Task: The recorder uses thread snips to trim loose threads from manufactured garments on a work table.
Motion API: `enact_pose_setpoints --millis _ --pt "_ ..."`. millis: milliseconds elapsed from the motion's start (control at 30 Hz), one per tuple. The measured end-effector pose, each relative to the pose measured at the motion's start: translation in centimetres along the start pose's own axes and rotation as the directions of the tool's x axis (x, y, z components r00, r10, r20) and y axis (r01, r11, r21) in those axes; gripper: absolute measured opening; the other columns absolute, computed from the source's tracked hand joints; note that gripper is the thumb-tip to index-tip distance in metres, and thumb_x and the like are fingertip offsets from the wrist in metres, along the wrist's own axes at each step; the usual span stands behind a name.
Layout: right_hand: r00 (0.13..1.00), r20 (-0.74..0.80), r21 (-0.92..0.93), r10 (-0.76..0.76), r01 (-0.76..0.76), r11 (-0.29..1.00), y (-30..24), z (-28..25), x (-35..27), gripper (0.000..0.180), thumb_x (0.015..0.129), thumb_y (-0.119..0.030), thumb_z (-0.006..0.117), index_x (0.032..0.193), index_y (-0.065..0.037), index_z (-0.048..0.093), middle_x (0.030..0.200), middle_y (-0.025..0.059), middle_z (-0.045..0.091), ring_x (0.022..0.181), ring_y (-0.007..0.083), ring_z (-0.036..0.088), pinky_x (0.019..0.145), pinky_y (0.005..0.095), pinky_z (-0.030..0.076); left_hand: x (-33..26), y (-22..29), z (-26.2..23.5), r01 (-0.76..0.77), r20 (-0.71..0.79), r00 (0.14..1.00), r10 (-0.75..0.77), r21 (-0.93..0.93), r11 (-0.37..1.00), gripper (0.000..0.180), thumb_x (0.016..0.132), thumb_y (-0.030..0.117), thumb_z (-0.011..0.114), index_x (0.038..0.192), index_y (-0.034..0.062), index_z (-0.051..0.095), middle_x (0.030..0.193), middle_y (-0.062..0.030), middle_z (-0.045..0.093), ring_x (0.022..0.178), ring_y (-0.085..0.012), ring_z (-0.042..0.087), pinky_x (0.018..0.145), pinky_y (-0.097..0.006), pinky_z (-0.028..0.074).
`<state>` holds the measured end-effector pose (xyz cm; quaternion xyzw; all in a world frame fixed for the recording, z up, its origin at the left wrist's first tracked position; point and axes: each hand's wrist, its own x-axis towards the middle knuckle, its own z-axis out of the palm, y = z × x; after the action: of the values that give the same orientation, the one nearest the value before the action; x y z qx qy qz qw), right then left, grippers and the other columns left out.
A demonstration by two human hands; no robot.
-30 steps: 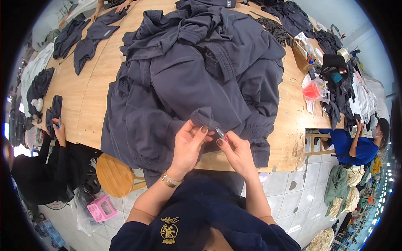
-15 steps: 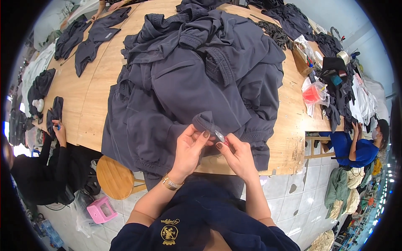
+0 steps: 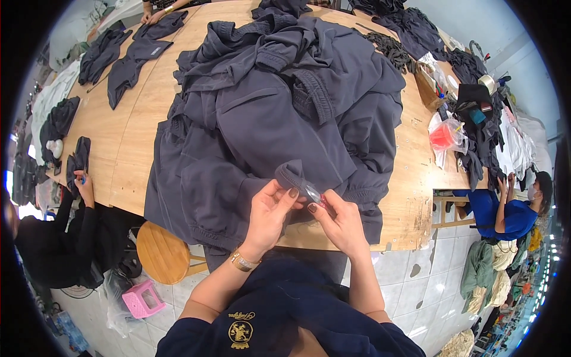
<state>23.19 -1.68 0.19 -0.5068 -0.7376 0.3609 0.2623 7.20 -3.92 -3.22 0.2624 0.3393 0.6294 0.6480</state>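
A heap of dark grey garments (image 3: 262,125) with gathered elastic edges lies on the wooden table in front of me. My left hand (image 3: 270,211) pinches a gathered cuff (image 3: 289,175) of one garment, lifted at the near side of the heap. In my right hand (image 3: 339,223) is a small pair of thread snips (image 3: 312,193) with metal blades and a reddish handle. Its blades lie against the cuff, between both hands. Fingers partly hide the handle and the blade tips.
The table (image 3: 410,208) runs beneath the heap. A cup of red drink (image 3: 443,137) in a clear bag stands right. A round wooden stool (image 3: 163,253) and a pink plastic stool (image 3: 143,299) are at lower left. Co-workers sit left and right; another's hands (image 3: 154,16) handle garments far left.
The snips and cuff have shifted slightly, with the blades now lying further over the cuff. At the far left, a co-worker's hands have moved to the right over a garment.
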Motion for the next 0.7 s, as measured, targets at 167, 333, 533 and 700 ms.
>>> enact_pose_setpoints --millis 167,333,533,700 --pt "1.0 0.001 -0.001 -0.022 0.022 1.0 0.2 0.0 0.02 0.032 0.085 -0.031 0.062 0.075 -0.003 0.047 0.054 0.0134 0.048 0.049 0.0316 0.053 0.046 0.0356 0.038 -0.11 0.13 -0.01 0.044 0.006 0.999 -0.044 -0.057 0.997 0.016 0.092 0.009 0.053 0.106 0.0021 0.056 0.097 -0.0058 0.063 0.084 -0.0107 0.061 0.076 -0.024 0.05" --pt "0.997 -0.03 -0.037 -0.076 0.075 0.997 0.26 -0.07 -0.03 0.031 0.085 -0.031 0.061 0.076 -0.004 0.049 0.056 0.0128 0.049 0.049 0.03 0.054 0.046 0.0352 0.039 -0.16 0.21 0.01 0.118 0.018 0.993 -0.116 -0.165 0.979 0.019 0.091 0.012 0.056 0.107 0.0018 0.057 0.098 -0.0044 0.063 0.084 -0.01 0.06 0.076 -0.023 0.048" --pt "0.994 -0.032 -0.057 -0.105 0.103 0.993 0.27 -0.02 -0.06 0.032 0.084 -0.031 0.062 0.075 -0.004 0.048 0.056 0.0119 0.051 0.049 0.0284 0.054 0.046 0.0346 0.04 -0.2 0.2 -0.05 0.101 0.022 0.995 -0.099 -0.136 0.985 0.019 0.092 0.012 0.056 0.107 0.0014 0.057 0.098 -0.005 0.063 0.083 -0.0095 0.06 0.077 -0.023 0.048" --pt "0.992 -0.022 -0.071 -0.121 0.119 0.99 0.42 -0.25 0.18 0.032 0.084 -0.032 0.062 0.074 -0.005 0.048 0.056 0.0109 0.051 0.049 0.028 0.054 0.046 0.0344 0.04 -0.09 0.22 0.1 0.107 0.045 0.994 -0.102 -0.142 0.984 0.019 0.092 0.012 0.055 0.107 0.0002 0.057 0.096 -0.005 0.064 0.082 -0.009 0.06 0.077 -0.023 0.048"
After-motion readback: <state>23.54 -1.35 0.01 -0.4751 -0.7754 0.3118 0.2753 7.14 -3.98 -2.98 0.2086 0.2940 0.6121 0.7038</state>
